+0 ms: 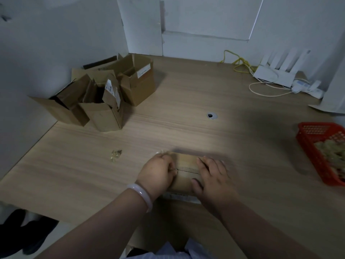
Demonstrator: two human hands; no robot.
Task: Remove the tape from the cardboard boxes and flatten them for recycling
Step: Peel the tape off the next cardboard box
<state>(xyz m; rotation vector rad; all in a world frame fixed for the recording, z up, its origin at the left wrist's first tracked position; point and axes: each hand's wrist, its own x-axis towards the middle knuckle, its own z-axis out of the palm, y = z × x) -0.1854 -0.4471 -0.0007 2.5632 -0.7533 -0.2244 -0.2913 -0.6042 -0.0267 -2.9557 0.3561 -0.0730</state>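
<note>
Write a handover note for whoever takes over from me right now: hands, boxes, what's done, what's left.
Left hand pinches what looks like tape at the small box seam; right hand presses flat on that box.
Open boxes stand far left, unflattened.
Done: tape wads lie in the red basket; one wad loose on the table.
Left: strip this box, flatten all.

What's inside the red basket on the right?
A pile of crumpled yellowish scraps, likely tape, lies in the red basket. What lies beneath the pile is covered, and the frame edge cuts off the basket's right side.
</note>
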